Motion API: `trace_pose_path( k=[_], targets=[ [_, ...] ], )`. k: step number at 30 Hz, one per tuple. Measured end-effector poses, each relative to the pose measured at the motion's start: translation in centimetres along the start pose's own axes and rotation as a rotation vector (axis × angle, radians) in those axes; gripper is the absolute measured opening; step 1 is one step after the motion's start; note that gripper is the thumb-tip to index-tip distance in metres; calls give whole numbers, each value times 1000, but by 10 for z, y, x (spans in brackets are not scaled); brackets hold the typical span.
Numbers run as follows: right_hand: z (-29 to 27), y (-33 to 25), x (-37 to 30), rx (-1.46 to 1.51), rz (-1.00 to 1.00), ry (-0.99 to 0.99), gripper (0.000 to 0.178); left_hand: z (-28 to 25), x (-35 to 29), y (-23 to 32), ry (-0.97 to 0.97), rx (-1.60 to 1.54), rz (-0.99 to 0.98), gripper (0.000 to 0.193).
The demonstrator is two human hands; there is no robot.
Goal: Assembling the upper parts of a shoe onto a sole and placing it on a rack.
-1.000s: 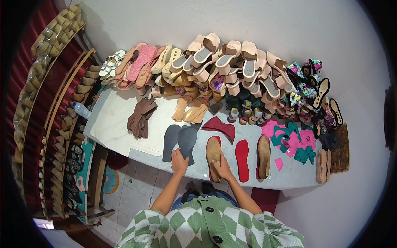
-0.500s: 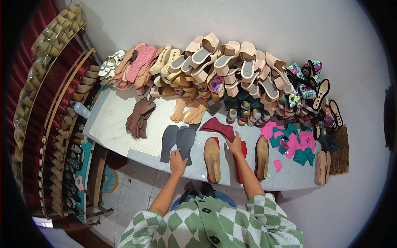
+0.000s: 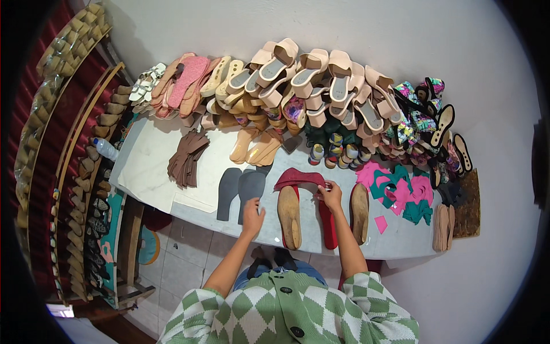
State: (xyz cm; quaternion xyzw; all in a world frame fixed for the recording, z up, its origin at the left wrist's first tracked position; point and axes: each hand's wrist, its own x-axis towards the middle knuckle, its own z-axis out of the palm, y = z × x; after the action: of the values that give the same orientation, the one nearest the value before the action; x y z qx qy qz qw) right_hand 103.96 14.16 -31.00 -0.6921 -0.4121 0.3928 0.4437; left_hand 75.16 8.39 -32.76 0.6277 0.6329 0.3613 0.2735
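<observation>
My right hand (image 3: pixel 330 195) pinches the edge of a dark red curved leather piece (image 3: pixel 298 178) that lies across the far end of a tan shoe sole (image 3: pixel 289 217). A red insole (image 3: pixel 327 221) lies under my right wrist, and a second tan sole (image 3: pixel 360 212) sits to its right. My left hand (image 3: pixel 252 211) rests on the white tabletop (image 3: pixel 149 166) just in front of two dark grey insoles (image 3: pixel 240 192), fingers spread, holding nothing.
A big heap of beige and pink sandals and soles (image 3: pixel 298 80) lines the back of the table. Brown cut pieces (image 3: pixel 186 157) lie at the left, pink and teal scraps (image 3: pixel 398 189) at the right. Shelves of heels (image 3: pixel 69 160) stand to my left.
My right hand left the near end of the tan sole and reached forward to the dark red leather piece, taking hold of its edge. My left hand stayed near the grey insoles.
</observation>
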Motion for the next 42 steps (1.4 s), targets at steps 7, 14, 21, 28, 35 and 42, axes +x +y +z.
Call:
trace_pose_path(
  k=[7, 14, 21, 28, 35, 42],
  targets=[
    [-3, 0, -8, -533, -337, 95, 44, 50, 10, 18, -307, -219, -107, 46],
    [-8, 13, -4, 113, 4, -149, 36, 57, 21, 29, -399, -47, -95, 56],
    [-11, 7, -14, 398, 192, -279, 31, 48, 7, 95, -375, 78, -168, 87],
    [-6, 14, -20, 312, 219, -224, 35, 93, -16, 70, -391, 137, -325, 97],
    [-5, 17, -17, 298, 193, -223, 22, 99, -19, 68, -330, 107, -380, 99],
    [-8, 10, -17, 295, 218, -217, 23, 94, -21, 71, -327, 81, -366, 99]
  ],
)
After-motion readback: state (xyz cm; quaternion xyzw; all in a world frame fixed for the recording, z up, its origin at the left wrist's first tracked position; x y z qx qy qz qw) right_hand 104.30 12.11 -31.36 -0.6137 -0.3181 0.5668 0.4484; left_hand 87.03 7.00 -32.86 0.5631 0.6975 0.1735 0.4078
